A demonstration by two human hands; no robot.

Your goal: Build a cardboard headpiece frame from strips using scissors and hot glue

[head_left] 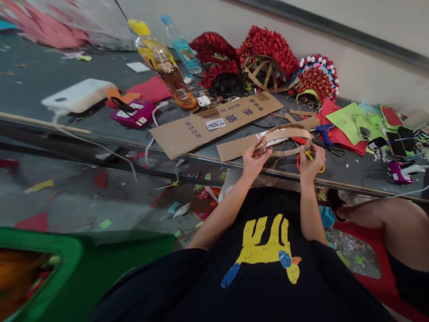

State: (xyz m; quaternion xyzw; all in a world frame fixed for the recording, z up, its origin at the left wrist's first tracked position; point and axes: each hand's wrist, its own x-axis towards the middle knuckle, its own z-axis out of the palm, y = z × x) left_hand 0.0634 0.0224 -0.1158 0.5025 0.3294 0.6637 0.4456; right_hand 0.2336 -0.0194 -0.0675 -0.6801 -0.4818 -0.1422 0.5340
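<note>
Between my two hands, a ring of cardboard strips point(290, 133) is held just above the table's front edge. My left hand point(254, 156) pinches the ring's left end. At its right end, the fingers of my right hand point(311, 160) are closed on the band. Scissors point(322, 169) with red and yellow handles lie partly hidden behind my right hand. A narrow cardboard strip point(231, 150) lies beside my left hand, and a larger printed cardboard piece point(181, 134) rests further left. A blue glue gun point(324, 133) lies to the right of the ring.
Red decorated headpieces point(264, 47) stand against the wall. Left of them are a tea bottle point(170, 74), a water bottle point(184, 49) and a white power bank point(80, 95). Coloured paper point(350, 118) and phones lie at right. Another person's leg point(402, 219) is close by. Scraps litter the floor.
</note>
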